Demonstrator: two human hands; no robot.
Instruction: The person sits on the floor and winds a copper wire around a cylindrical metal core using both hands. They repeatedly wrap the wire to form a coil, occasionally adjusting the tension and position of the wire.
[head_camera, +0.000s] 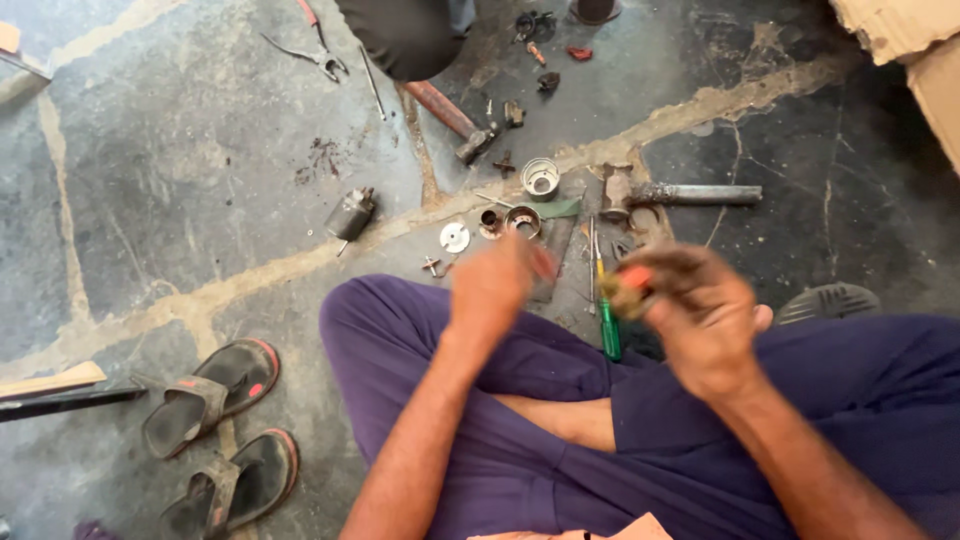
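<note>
The person sits cross-legged on the stone floor, legs in purple trousers filling the lower middle of the frame. The right hand, right of centre, is clenched around a small grimy part with an orange-red patch, held just above the knees. The left hand, at centre, is blurred and hangs over the lap; whether it is open or grasping anything cannot be told.

Judging from this, the step in hand is working on the small part, turning or cleaning it with both hands. The next move would call for a steady grip with the right hand and a sure approach by the left.

Just past the hands a green-handled screwdriver lies beside the knee. Farther up, mid-frame, sit a white disc, metal cups and a small motor. Hammers and pliers lie along the top edge. Two sandals rest at lower left.
</note>
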